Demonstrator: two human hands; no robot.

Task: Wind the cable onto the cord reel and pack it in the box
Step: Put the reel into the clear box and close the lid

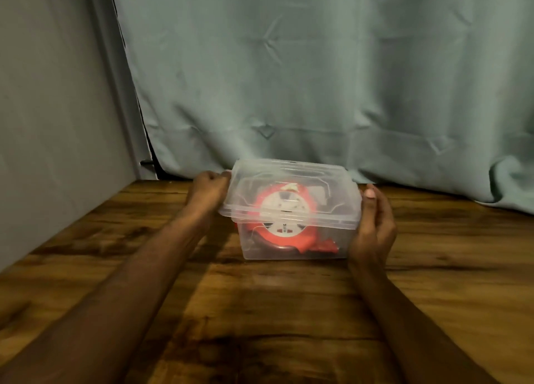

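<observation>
A clear plastic storage box stands on the wooden counter, near the counter's far edge and just in front of the grey-green curtain. Its clear lid sits on top of the box, covering the opening; whether it is snapped fully down cannot be told. Through the walls and lid the red cord reel shows inside the box, its white round face with sockets turned up and toward the camera. A dark cable curves along the box's floor below the reel, and a red piece lies at the box's near right corner, too blurred to name.

The left hand is at the box's left side, its fingers curled onto the lid's far left corner, gripping the rim. The right hand is pressed against the box's right wall, fingers only slightly bent and lying along the wall, thumb up at the lid's right edge. Both bare forearms reach in from the near side of the counter. Left of the box, a plain grey wall meets the curtain.
</observation>
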